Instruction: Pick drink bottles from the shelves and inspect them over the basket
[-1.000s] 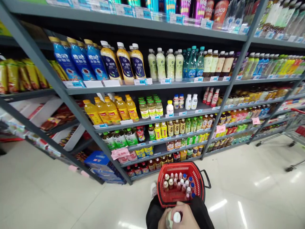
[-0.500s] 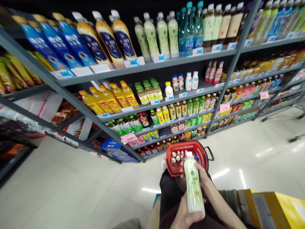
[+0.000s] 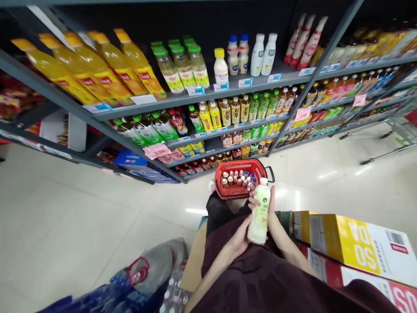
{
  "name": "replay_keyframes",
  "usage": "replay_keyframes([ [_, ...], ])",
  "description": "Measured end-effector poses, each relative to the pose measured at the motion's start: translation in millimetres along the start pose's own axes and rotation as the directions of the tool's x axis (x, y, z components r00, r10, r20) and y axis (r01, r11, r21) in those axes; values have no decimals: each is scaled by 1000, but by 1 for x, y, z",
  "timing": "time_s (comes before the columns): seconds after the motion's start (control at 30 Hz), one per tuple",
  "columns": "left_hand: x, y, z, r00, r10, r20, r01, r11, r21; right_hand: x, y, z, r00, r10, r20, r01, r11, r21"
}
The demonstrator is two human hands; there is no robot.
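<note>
I hold a pale green drink bottle (image 3: 259, 211) with a white cap in front of me, tilted slightly. My left hand (image 3: 239, 240) cups its bottom end. My right hand (image 3: 269, 204) wraps its upper part near the cap. Just beyond the bottle, a red shopping basket (image 3: 224, 194) stands on the floor at my feet, filled with several small bottles (image 3: 237, 179). The store shelves (image 3: 202, 96) of drinks rise behind the basket.
Yellow and white cartons (image 3: 345, 243) are stacked at my right. Shrink-wrapped bottle packs (image 3: 153, 278) lie at the lower left. A shopping cart (image 3: 400, 130) stands at the far right. Pale tiled floor (image 3: 65, 226) spreads to the left.
The view has tipped further down and back, so the cartons and wrapped packs now show. The bottle sits further from the camera, held by both hands near the basket.
</note>
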State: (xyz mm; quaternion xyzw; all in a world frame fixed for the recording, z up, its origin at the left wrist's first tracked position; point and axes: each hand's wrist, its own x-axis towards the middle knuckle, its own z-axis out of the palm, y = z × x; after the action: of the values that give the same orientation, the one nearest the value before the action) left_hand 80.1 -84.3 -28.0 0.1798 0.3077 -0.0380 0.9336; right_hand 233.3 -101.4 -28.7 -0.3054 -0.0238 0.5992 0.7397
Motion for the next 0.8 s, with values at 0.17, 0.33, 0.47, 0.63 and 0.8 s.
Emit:
replay_keyframes([
  [0.17, 2, 8, 0, 999, -18, -33, 17, 1000, -6, 6, -5, -4, 1000, 20, 2, -20, 995, 102],
  [0.33, 4, 9, -5, 1000, -3, 25, 5, 995, -104, 11, -5, 5, 995, 102, 4, -101, 987, 122],
  [0.47, 1, 11, -5, 999, 12, 49, -5, 990, -137, 12, -4, 9, 992, 122, 12, -123, 985, 121],
  [0.63, -3, 14, -1, 999, 5, 54, 1, 993, -116, 12, -2, 8, 988, 143, 57, -147, 986, 78],
  [0.8, -3, 12, -1, 997, 20, 69, -13, 995, -104, 12, -2, 11, 981, 169, 92, -170, 985, 2],
])
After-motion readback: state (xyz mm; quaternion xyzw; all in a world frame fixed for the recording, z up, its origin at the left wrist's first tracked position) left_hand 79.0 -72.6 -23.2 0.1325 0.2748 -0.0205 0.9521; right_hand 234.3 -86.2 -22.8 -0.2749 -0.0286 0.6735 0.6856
